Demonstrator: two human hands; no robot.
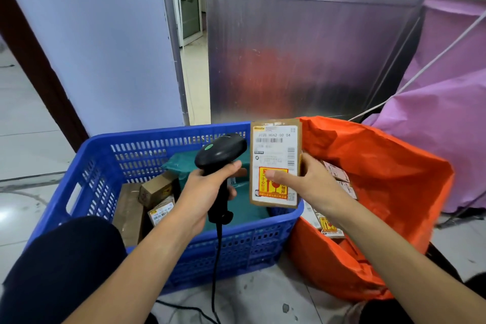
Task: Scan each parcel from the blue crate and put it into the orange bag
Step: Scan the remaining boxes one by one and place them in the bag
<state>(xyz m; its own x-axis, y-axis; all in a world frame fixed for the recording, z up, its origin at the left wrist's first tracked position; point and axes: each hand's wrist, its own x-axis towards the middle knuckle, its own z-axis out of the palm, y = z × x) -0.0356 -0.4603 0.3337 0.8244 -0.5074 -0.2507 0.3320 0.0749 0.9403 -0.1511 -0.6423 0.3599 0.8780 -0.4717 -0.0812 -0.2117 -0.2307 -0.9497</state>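
My right hand (313, 187) holds a flat brown parcel (274, 150) upright, its white label facing me, above the right end of the blue crate (105, 166). My thumb presses the yellow and red sticker on its front. My left hand (205, 194) grips the handle of a black corded barcode scanner (219, 151), whose head sits just left of the parcel. In the crate lie a green mailer (244, 210) and several small cardboard boxes (155, 189). To the right, the orange bag (381, 166) stands open with labelled parcels (339, 179) inside.
A metal door panel (302, 60) rises behind the crate and bag. A purple cloth bag (447, 113) on a frame stands at the far right. The scanner's cable (217, 271) runs down onto the tiled floor in front of the crate. My knees are at both lower corners.
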